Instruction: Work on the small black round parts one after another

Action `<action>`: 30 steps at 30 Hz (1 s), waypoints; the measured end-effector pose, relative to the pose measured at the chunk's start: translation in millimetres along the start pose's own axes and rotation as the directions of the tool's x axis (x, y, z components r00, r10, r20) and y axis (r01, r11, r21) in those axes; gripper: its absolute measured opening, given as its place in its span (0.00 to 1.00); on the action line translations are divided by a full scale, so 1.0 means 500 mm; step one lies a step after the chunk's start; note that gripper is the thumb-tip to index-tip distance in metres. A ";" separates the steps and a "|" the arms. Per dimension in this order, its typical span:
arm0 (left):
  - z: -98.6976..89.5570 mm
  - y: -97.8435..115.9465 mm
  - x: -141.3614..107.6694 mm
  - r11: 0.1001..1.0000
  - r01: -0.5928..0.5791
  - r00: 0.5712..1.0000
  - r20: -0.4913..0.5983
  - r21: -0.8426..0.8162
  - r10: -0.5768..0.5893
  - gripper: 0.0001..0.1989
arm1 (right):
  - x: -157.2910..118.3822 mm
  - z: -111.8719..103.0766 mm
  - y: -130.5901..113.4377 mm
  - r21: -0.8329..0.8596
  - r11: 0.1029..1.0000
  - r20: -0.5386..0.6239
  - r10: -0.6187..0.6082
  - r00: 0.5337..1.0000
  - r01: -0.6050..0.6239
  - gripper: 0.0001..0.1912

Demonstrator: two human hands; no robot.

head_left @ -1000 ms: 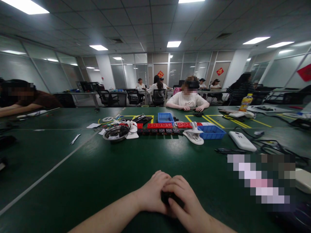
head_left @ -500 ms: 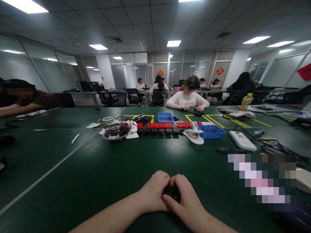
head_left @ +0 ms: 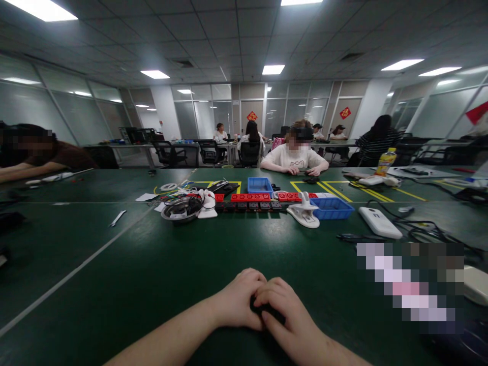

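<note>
Near the front of the green table, my left hand (head_left: 241, 299) is curled around the far and left sides of a small black rounded object (head_left: 275, 312). Across from it, my right hand (head_left: 290, 314) covers the object's top and right side, its fingertips meeting the left hand. Only a dark patch of the object shows between thumb and fingers, so its exact kind is hidden. Both hands are closed on it and rest low over the table.
Beyond my hands lie a red-and-black strip (head_left: 249, 197), blue bins (head_left: 331, 208), a white clip stand (head_left: 305, 211) and a metal bowl (head_left: 181, 216) of parts. To the right are a white power bank (head_left: 379, 222) and black cables. A co-worker (head_left: 295, 155) sits opposite.
My right hand's fingers have shifted left and down over the black object, covering more of it. My left hand has stayed almost in place.
</note>
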State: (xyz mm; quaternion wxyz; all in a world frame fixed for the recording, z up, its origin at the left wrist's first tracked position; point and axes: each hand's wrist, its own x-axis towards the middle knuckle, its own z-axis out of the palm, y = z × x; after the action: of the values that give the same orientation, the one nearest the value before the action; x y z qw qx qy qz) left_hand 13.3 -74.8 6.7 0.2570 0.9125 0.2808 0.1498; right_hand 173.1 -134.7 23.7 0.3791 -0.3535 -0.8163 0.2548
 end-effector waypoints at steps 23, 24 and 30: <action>0.006 0.023 0.001 0.984 0.148 0.982 -0.132 0.098 -0.135 0.26 | -0.006 0.014 0.017 -0.139 0.971 -0.185 0.165 0.969 -0.192 0.09; 0.007 0.022 0.001 0.984 0.149 0.982 -0.134 0.100 -0.135 0.26 | -0.005 0.014 0.017 -0.149 0.967 -0.181 0.180 0.967 -0.208 0.09; 0.012 0.017 0.002 0.986 0.113 0.989 -0.107 0.127 -0.099 0.19 | 0.000 0.014 0.013 -0.185 0.958 -0.146 0.193 0.970 -0.219 0.06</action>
State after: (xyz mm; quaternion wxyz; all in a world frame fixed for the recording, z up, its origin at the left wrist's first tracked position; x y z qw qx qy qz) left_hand 20.3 -82.6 6.2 0.1890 0.9026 0.3509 0.1627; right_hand 169.9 -131.7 15.5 0.3638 -0.4883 -0.7709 0.1868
